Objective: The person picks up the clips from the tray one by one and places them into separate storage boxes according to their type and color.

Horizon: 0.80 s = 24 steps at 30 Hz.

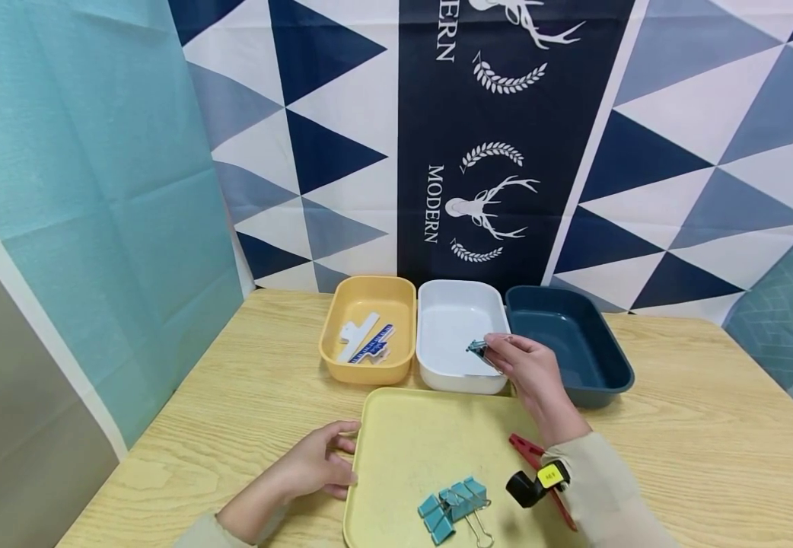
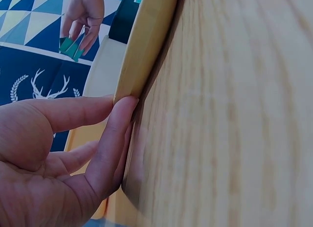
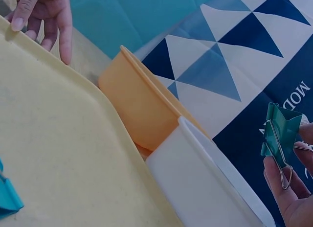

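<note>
1. Judge the step in hand as setting the held binder clip (image 3: 282,131) down in the white box (image 1: 461,304); from the head view the clip appears over that box's right part.
2. The right hand's (image 1: 528,371) grip is closed to a pinch, thumb and fingers on the clip, a wire handle jutting out. Keep that pinch light, so the handles don't spring.
3. Best bring the fingertips below the white box's rim before letting go; a high drop could make the clip bounce.
4. Watch the dark blue box (image 1: 564,335), just right of the white box: the knuckles should clear its near rim.
5. The left hand's (image 1: 317,460) grip is relaxed, fingers touching the rim of the yellow tray (image 1: 410,426), nearer the person than the white box. Light contact should be enough to steady it.
6. On withdrawing, lift the forearm over the red clip (image 1: 525,450) and the teal clips (image 1: 463,496), both on the near side of the white box.
</note>
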Each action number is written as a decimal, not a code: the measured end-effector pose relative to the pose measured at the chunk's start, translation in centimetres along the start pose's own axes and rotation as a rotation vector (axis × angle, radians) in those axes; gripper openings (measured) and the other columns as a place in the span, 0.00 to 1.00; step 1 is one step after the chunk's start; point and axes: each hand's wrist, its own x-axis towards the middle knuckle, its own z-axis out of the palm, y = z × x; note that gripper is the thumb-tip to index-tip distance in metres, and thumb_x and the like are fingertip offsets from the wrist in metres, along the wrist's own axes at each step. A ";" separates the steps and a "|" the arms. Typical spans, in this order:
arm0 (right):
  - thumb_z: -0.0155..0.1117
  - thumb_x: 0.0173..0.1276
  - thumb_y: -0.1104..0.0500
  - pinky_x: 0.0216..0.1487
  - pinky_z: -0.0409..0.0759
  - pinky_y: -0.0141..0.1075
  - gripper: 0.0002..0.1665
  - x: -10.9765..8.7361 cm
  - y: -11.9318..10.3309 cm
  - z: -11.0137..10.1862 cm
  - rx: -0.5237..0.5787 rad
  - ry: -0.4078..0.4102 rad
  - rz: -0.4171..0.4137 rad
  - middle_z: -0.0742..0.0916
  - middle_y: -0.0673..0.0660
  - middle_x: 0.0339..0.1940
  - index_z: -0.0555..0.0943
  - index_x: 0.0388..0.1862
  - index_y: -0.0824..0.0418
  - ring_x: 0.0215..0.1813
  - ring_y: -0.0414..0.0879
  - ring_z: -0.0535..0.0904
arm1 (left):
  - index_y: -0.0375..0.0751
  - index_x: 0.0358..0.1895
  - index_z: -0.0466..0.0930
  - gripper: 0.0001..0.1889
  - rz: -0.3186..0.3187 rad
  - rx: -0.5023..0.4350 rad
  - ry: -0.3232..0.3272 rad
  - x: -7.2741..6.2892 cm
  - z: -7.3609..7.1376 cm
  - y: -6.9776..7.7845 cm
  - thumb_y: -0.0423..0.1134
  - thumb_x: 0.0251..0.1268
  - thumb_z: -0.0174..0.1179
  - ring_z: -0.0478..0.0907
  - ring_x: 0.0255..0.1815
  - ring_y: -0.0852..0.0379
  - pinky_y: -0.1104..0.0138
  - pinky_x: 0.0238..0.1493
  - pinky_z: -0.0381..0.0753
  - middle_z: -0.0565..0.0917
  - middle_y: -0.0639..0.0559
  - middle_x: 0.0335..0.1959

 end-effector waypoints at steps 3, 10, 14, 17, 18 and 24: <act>0.70 0.57 0.51 0.49 0.78 0.29 0.26 0.2 0.0 0.2 0.007 0.000 -0.001 0.84 0.51 0.38 0.79 0.49 0.65 0.40 0.39 0.82 | 0.31 0.67 0.58 0.39 -0.003 0.004 0.003 0.0 0.0 0.0 0.19 0.48 0.62 0.77 0.36 0.52 0.58 0.32 0.85 0.68 0.39 0.46; 0.70 0.58 0.53 0.47 0.79 0.29 0.24 0.8 0.4 0.7 0.034 -0.003 -0.010 0.84 0.49 0.35 0.79 0.48 0.66 0.38 0.39 0.83 | 0.31 0.67 0.58 0.39 0.002 0.006 0.008 0.0 -0.1 -0.2 0.19 0.48 0.62 0.77 0.37 0.52 0.57 0.32 0.85 0.68 0.39 0.46; 0.70 0.58 0.53 0.47 0.80 0.29 0.25 1.4 0.7 0.9 0.038 0.000 -0.015 0.85 0.50 0.34 0.77 0.49 0.68 0.37 0.39 0.83 | 0.31 0.67 0.58 0.39 0.008 0.001 0.011 0.1 0.0 -0.2 0.18 0.48 0.62 0.77 0.37 0.52 0.57 0.32 0.85 0.68 0.39 0.46; 0.69 0.59 0.55 0.47 0.80 0.31 0.26 1.7 0.8 1.3 0.059 0.011 -0.001 0.86 0.51 0.35 0.76 0.51 0.69 0.37 0.40 0.83 | 0.31 0.67 0.58 0.39 0.006 -0.003 0.008 0.1 -0.1 -0.2 0.18 0.48 0.62 0.77 0.36 0.52 0.57 0.32 0.85 0.68 0.39 0.46; 0.69 0.59 0.55 0.47 0.80 0.31 0.26 1.8 0.8 1.4 0.066 0.016 0.004 0.86 0.51 0.35 0.76 0.52 0.70 0.37 0.40 0.83 | 0.31 0.67 0.58 0.39 0.005 -0.003 0.008 0.1 -0.1 -0.2 0.18 0.48 0.62 0.77 0.36 0.52 0.57 0.32 0.85 0.68 0.39 0.46; 0.68 0.60 0.57 0.47 0.80 0.32 0.26 2.4 0.6 2.2 0.089 0.048 0.011 0.85 0.52 0.34 0.75 0.53 0.70 0.36 0.40 0.83 | 0.30 0.67 0.58 0.39 0.003 -0.009 0.006 0.0 -0.1 -0.2 0.18 0.48 0.62 0.78 0.36 0.52 0.57 0.32 0.85 0.68 0.39 0.47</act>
